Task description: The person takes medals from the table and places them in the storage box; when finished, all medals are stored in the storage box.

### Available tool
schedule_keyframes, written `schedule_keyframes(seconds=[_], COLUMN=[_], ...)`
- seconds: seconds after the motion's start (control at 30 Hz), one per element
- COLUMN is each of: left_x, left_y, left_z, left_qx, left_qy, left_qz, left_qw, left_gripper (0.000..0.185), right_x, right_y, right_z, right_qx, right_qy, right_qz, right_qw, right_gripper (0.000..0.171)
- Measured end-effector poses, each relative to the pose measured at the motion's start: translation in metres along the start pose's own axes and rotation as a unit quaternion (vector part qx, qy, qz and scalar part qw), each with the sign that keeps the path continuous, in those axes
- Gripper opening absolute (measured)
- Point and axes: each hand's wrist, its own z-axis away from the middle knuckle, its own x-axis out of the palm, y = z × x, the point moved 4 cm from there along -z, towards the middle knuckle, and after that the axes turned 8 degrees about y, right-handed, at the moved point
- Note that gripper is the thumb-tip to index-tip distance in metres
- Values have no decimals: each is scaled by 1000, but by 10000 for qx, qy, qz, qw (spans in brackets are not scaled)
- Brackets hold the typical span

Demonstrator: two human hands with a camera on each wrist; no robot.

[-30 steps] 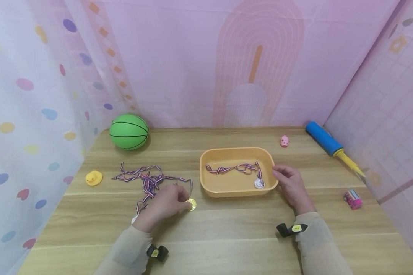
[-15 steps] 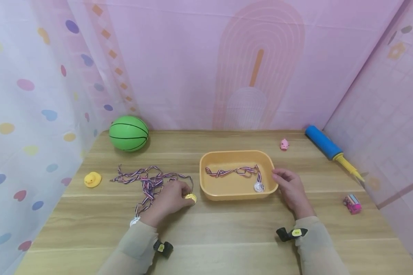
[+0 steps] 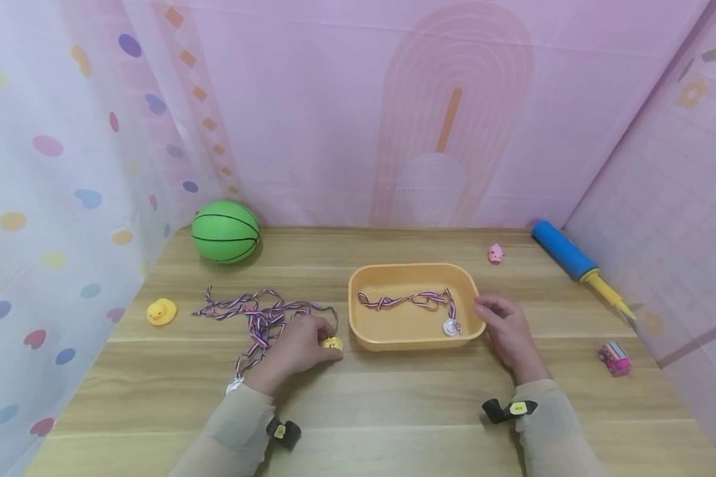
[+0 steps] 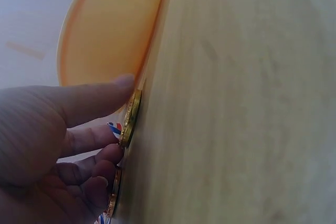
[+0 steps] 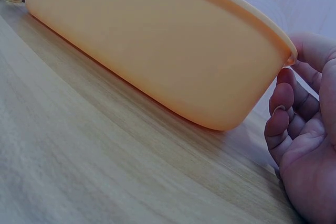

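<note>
My left hand has just spread its thumb, baring the gold medal beside the tray; pinched or not, I cannot tell, so it seems unsecured. My right hand holds the tray's edge.

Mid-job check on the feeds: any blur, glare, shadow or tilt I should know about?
Head view: soft, even light, though the face of the gold medal is too small to read; left wrist view: steeply tilted, the tabletop soft and smeary, the backdrop washed out at upper left; right wrist view: dim and bluish, the near wall of the tray looking dull.
</note>
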Motion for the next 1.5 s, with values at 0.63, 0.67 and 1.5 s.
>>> schedule_keyframes(seconds=[0.63, 0.67, 1.5], left_x=[-3, -3, -16], left_y=[10, 10, 6], left_z=[4, 4, 0], left_qx=[474, 352, -240], left_qy=[9, -35, 470], left_qz=[-219, -193, 1054], left_qw=[9986, 9992, 9930], left_gripper=[33, 33, 16], right_x=[0, 0, 0], right_y=[-1, -1, 0], right_z=[2, 2, 1], right_qx=[-199, -205, -281], right_qy=[-60, -63, -86], right_qz=[-218, -234, -334], right_qw=[9995, 9995, 9990], right_gripper=[23, 23, 21])
